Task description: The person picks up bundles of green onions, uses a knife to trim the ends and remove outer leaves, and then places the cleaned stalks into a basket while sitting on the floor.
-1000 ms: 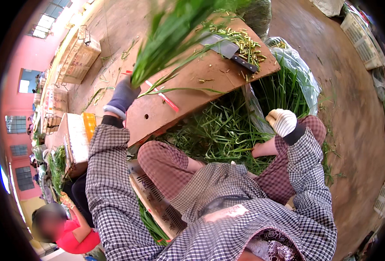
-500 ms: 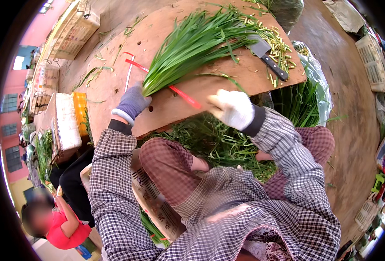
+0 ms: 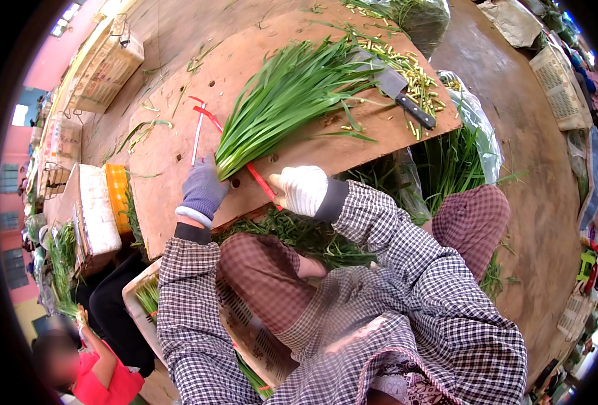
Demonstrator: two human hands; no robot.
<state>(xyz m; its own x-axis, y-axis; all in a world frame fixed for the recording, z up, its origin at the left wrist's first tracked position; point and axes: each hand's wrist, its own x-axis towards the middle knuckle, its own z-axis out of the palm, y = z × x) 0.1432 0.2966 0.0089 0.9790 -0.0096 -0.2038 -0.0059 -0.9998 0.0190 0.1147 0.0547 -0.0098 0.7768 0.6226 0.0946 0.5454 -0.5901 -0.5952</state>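
A bundle of long green leaves like garlic chives (image 3: 278, 101) lies on a brown board (image 3: 164, 223), pale stem ends toward me. My left hand (image 3: 204, 183), in a grey-purple knitted glove, is closed at those stem ends; part of its fingers is hidden. A red strip (image 3: 260, 181) passes beneath the bundle and comes out on both sides. Its near end is pinched in my right hand (image 3: 304, 191), gloved in white, just off the board's front edge. Beside the strip's far end lies a thin pale rod (image 3: 198, 135).
A cleaver (image 3: 397, 88) with a black handle lies by cut stem pieces (image 3: 417, 77) at right. Loose greens (image 3: 278, 233) lie below the board, with a plastic bag of greens (image 3: 471, 145) beside it. Crates (image 3: 106, 74) and a seated person in red (image 3: 106, 368) are at left.
My right hand has moved left and down to the red strip's near end and closed on it. My left hand stays at the stem ends. The view has shifted slightly.
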